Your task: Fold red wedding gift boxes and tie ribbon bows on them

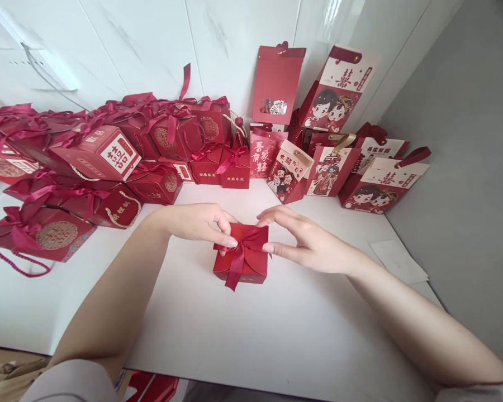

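Note:
A small red gift box [255, 272] stands on the white table in front of me, its lid tied with a dark red satin ribbon [243, 245] in a bow. One ribbon tail hangs down the near side. At the bow's left, my left hand [205, 226] pinches the ribbon between thumb and fingers; some of its fingertips are hidden behind the thumb and box. On the other side is my right hand [304, 237], fingers stretched out and apart. Its thumb tip rests by the bow's right end, and the forefinger reaches toward the box's far right corner.
Many red ribboned gift boxes [170, 134] are piled at the back left, some with cord handles. Red and white printed gift bags [373, 187] are stacked at the back right against the wall. White paper [398, 261] lies near the table's right edge.

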The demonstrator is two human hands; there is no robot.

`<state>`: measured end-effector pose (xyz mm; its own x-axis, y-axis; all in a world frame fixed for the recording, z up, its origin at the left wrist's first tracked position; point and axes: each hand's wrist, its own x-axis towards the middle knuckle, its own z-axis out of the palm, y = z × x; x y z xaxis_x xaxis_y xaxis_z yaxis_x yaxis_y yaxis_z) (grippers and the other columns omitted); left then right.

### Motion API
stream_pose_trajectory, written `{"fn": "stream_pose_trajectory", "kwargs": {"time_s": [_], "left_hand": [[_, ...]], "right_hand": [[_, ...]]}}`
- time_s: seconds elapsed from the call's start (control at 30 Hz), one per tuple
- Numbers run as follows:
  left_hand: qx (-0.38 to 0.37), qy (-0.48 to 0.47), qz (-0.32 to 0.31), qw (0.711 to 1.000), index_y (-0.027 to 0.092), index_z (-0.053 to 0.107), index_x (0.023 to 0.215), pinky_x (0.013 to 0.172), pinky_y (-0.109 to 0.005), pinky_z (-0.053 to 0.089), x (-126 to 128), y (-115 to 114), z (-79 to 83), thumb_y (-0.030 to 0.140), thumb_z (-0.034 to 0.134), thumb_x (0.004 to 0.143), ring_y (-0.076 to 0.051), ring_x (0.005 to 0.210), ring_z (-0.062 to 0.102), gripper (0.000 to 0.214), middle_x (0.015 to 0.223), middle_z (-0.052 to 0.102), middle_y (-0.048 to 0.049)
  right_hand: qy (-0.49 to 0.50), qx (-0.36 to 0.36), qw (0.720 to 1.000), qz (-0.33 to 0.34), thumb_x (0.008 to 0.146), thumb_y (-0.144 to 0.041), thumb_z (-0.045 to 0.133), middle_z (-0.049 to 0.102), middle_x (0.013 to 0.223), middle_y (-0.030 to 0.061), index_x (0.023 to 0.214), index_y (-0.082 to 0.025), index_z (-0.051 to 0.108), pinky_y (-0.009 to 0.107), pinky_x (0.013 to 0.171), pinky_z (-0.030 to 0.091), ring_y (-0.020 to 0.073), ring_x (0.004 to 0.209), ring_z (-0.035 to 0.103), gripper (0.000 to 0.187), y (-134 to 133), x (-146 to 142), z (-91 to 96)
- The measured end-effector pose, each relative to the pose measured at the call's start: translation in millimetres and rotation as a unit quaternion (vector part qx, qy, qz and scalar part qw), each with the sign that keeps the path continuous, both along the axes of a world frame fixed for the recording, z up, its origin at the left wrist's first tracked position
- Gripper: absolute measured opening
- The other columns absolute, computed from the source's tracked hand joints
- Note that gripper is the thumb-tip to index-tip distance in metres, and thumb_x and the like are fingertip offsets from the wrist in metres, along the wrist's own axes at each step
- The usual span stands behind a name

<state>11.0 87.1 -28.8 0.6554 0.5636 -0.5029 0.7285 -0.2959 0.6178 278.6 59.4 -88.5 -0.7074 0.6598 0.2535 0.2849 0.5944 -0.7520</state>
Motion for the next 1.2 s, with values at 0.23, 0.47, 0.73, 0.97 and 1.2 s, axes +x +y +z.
{"fn": "stream_pose_trajectory", "kwargs": {"time_s": [0.23, 0.47, 0.73, 0.97, 1.2], "left_hand": [[-0.046, -0.007, 0.010, 0.999, 0.019, 0.076, 0.074, 0.083, -0.026, 0.047, -3.8, 1.5, -1.5, 0.050, 0.060, 0.091, -0.020, 0.093, 0.066, 0.039, 0.117, 0.070, -0.0047], [-0.079, -0.043, -0.022, 0.996, 0.021, 0.077, 0.074, 0.098, -0.029, 0.046, -8.0, 3.4, 0.1, 0.039, 0.070, 0.085, -0.025, 0.116, 0.062, 0.021, 0.135, 0.063, -0.0027], [-0.071, -0.031, -0.056, 0.995, 0.022, 0.077, 0.080, 0.102, -0.029, 0.044, -8.1, 4.7, 1.0, 0.033, 0.077, 0.079, -0.025, 0.118, 0.061, 0.011, 0.134, 0.063, -0.0024], [-0.049, 0.005, -0.054, 0.997, 0.019, 0.070, 0.072, 0.094, -0.024, 0.046, -14.4, 5.9, 1.0, 0.044, 0.073, 0.082, -0.021, 0.111, 0.062, 0.028, 0.128, 0.065, -0.0015], [-0.052, -0.005, -0.044, 0.998, 0.016, 0.063, 0.068, 0.068, -0.024, 0.043, -17.1, 8.7, -2.7, 0.048, 0.060, 0.091, -0.014, 0.073, 0.054, 0.040, 0.094, 0.065, -0.0031]], "right_hand": [[-0.116, -0.210, 0.970, -0.034, 0.096, -0.067, 0.049, 0.069, 0.098, 0.0068, 0.098, -0.019, 0.059, 0.036, 0.083, 0.048, 0.0224, 0.091, 0.064, 0.049, 13.4, 2.1, -9.1], [-0.027, -0.414, 0.910, 0.024, 0.087, -0.068, 0.065, 0.075, 0.093, 0.0104, 0.091, -0.017, 0.054, 0.035, 0.080, 0.054, 0.0221, 0.079, 0.073, 0.052, 16.6, 8.1, -0.4], [-0.097, -0.414, 0.899, 0.109, 0.082, -0.054, 0.076, 0.066, 0.073, 0.0020, 0.093, -0.015, 0.072, 0.021, 0.051, 0.045, 0.0103, 0.055, 0.056, 0.041, 6.1, 1.3, -3.2], [-0.028, -0.399, 0.905, 0.145, 0.085, -0.047, 0.076, 0.055, 0.070, -0.0025, 0.075, -0.015, 0.060, 0.022, 0.061, 0.039, 0.0091, 0.063, 0.047, 0.037, 11.7, 2.8, -8.3], [-0.054, -0.419, 0.893, 0.152, 0.092, -0.057, 0.064, 0.059, 0.075, 0.0011, 0.083, -0.014, 0.065, 0.025, 0.066, 0.041, 0.0118, 0.068, 0.051, 0.045, 7.0, 0.5, -6.9]]}}
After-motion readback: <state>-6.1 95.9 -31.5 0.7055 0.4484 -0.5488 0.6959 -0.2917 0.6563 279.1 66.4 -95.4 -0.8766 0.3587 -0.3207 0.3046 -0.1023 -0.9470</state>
